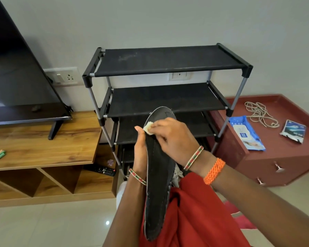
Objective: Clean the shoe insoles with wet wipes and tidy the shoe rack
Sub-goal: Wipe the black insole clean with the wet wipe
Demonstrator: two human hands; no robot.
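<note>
Shoe rack point(168, 58): black, four fabric shelves, standing against the wall directly beyond the hands; its visible shelves carry no shoes. Red cabinet point(284, 150), to the right of the rack, bears the pack of wet wipes point(246, 133), well apart from both hands and on the right hand's side. Insole point(159, 175): dark, held upright in front of the body, its long axis running from the lap up toward the rack, toe end uppermost. Left hand point(140, 152): fingers curled round the insole's left edge near mid-length, steadying it. Right hand point(171, 138): fingers bent, pressing a folded wipe point(149, 128) against the toe end. The next stroke probably runs down the long axis toward the heel.
</note>
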